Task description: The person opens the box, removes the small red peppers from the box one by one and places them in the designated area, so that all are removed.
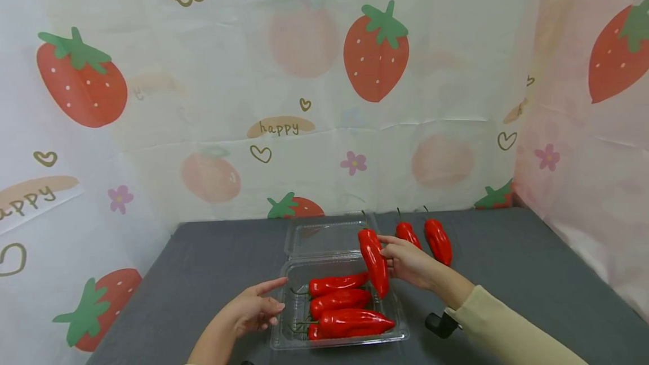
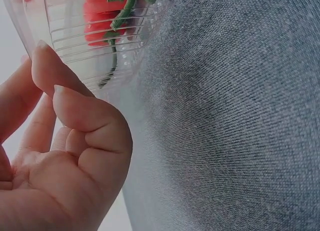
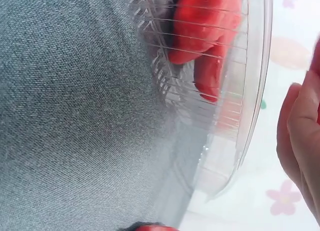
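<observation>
A clear plastic clamshell box (image 1: 398, 313) stands on the dark grey tabletop with its lid (image 1: 324, 241) folded back. Several glossy red chili peppers (image 1: 347, 323) with green stems lie crosswise in it. Above the box's far right part, my right hand (image 1: 413, 263) grips another red pepper (image 1: 374, 266) between thumb and fingers, stem up. At the box's left side is my left hand (image 1: 250, 308), index finger stretched toward the rim and the others loosely bent. In the left wrist view these fingertips are beside the ribbed wall (image 2: 70, 41); whether they touch it I cannot tell.
Two more red peppers, one (image 1: 407, 234) partly behind the right hand and one (image 1: 438, 241) beside it, lie on the table (image 1: 223, 258) to the right of the lid. A strawberry-print curtain (image 1: 314, 83) hangs along the table's back and sides.
</observation>
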Motion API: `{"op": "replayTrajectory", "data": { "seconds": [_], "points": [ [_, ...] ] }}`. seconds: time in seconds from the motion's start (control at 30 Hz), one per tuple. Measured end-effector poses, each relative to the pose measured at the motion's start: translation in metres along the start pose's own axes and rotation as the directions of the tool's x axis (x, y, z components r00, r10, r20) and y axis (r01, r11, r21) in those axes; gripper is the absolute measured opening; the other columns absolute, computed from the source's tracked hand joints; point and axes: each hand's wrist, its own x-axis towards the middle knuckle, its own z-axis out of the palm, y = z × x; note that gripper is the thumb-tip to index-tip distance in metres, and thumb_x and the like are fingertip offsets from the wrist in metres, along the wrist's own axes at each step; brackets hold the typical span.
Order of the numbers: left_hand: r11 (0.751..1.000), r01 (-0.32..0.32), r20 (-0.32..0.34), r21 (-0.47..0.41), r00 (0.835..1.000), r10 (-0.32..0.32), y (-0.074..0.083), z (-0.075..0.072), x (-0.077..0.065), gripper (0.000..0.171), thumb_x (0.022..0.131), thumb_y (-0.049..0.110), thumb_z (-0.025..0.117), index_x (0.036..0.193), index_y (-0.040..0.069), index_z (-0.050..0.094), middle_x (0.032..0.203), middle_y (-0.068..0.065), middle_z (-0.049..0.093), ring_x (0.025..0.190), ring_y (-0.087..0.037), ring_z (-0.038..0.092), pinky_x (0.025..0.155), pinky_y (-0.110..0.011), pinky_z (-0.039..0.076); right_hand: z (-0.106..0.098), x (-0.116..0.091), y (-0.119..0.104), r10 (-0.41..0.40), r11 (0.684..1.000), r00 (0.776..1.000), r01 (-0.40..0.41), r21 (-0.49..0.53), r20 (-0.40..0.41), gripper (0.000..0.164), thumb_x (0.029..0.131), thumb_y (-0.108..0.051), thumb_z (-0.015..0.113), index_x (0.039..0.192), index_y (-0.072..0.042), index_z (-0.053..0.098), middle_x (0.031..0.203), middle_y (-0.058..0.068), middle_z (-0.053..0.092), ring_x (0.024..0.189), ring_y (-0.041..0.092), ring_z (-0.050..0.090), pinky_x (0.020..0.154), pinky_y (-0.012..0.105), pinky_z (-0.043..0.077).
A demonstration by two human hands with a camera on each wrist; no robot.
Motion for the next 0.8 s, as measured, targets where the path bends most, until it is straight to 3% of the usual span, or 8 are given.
{"op": "replayTrajectory", "data": {
  "seconds": [0.17,0.37,0.63,0.8],
  "points": [
    [1.0,0.009,0.001,0.0,1.0,-0.009,0.0,0.0,0.0,0.066,0.093,-0.003,0.057,0.151,-0.001,0.026,0.068,0.002,0.056,0.053,-0.006,0.053,0.053,-0.021,0.037,0.001,-0.003,0.0,-0.036,0.998,0.999,0.037,-0.052,0.019,0.061,0.099,-0.011,0.035,0.151,0.009,0.01,0.137,0.026,0.044,0.11,0.03,0.058,0.094,0.045,0.047],
    [1.0,0.013,0.001,-0.004,1.0,-0.013,0.001,0.001,0.0,0.066,0.093,-0.002,0.058,0.151,-0.001,0.026,0.066,0.002,0.055,0.053,-0.006,0.054,0.052,-0.021,0.038,-0.002,-0.007,0.0,-0.06,0.995,0.998,0.06,-0.083,0.005,0.058,0.103,-0.012,0.035,0.151,0.009,0.009,0.137,0.033,0.042,0.115,0.045,0.055,0.093,0.045,0.048],
    [1.0,0.018,0.008,0.001,1.0,-0.018,0.002,0.0,0.0,0.067,0.093,-0.002,0.057,0.152,-0.001,0.025,0.065,0.003,0.053,0.054,-0.007,0.054,0.053,-0.021,0.037,-0.014,-0.012,-0.002,-0.053,0.994,0.998,0.05,-0.095,-0.026,0.068,0.102,-0.013,0.048,0.152,0.007,0.006,0.14,0.035,0.036,0.115,0.045,0.055,0.091,0.045,0.05],
    [1.0,0.019,0.005,0.006,1.0,-0.019,0.001,0.0,0.0,0.067,0.093,-0.002,0.057,0.152,-0.001,0.026,0.064,0.003,0.053,0.054,-0.006,0.054,0.053,-0.022,0.037,-0.022,-0.016,-0.004,-0.026,0.995,0.995,0.017,-0.096,-0.095,0.072,0.1,-0.014,0.052,0.153,0.004,0.007,0.143,0.033,0.032,0.112,0.036,0.057,0.092,0.044,0.049]
  ]
}}
